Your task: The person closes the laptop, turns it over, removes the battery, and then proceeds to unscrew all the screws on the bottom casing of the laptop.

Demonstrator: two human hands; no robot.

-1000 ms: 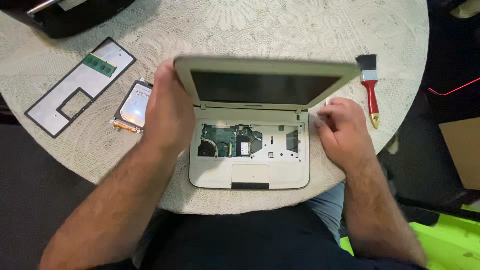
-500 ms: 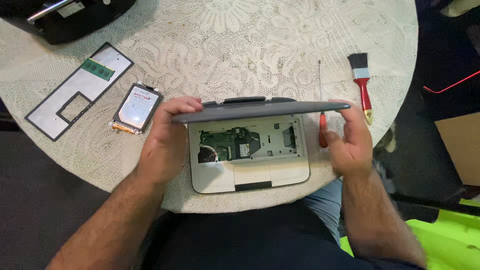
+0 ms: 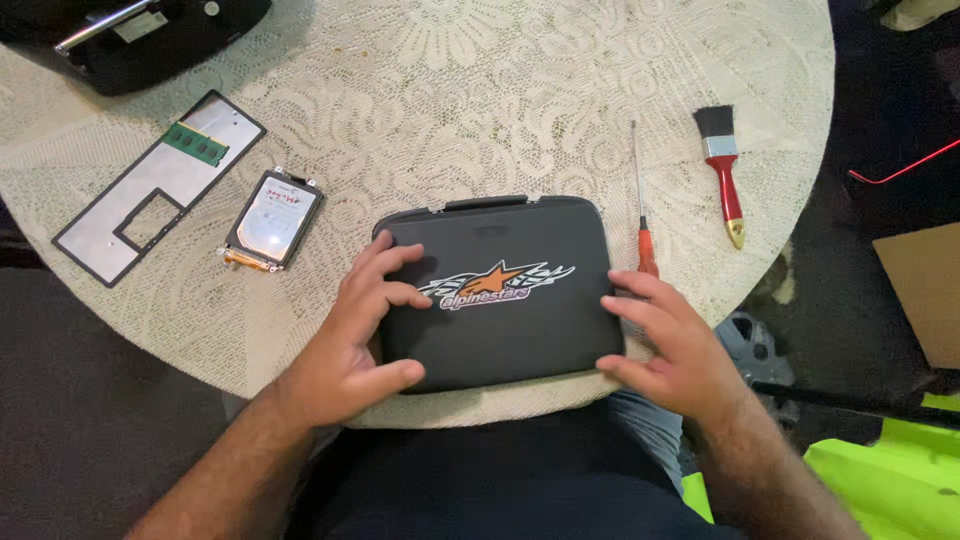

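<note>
A small laptop [image 3: 500,290] lies shut on the round table near its front edge, its dark lid up with a star-shaped sticker on it. My left hand [image 3: 355,335] rests on the lid's left side, fingers spread over the top and thumb at the front corner. My right hand [image 3: 665,340] touches the laptop's right edge with fingers apart. Neither hand holds anything.
A white lace cloth [image 3: 480,90] covers the table. A red-handled screwdriver [image 3: 642,200] lies just right of the laptop, a red-handled paintbrush [image 3: 722,170] further right. A hard drive [image 3: 272,220], a keyboard bezel [image 3: 150,190] with a green memory stick [image 3: 195,145], and a black device [image 3: 140,35] lie at the left.
The laptop's lid has gone from open, showing the bare internals, to fully shut. Both hands moved down with it and now lie on the closed lid's sides.
</note>
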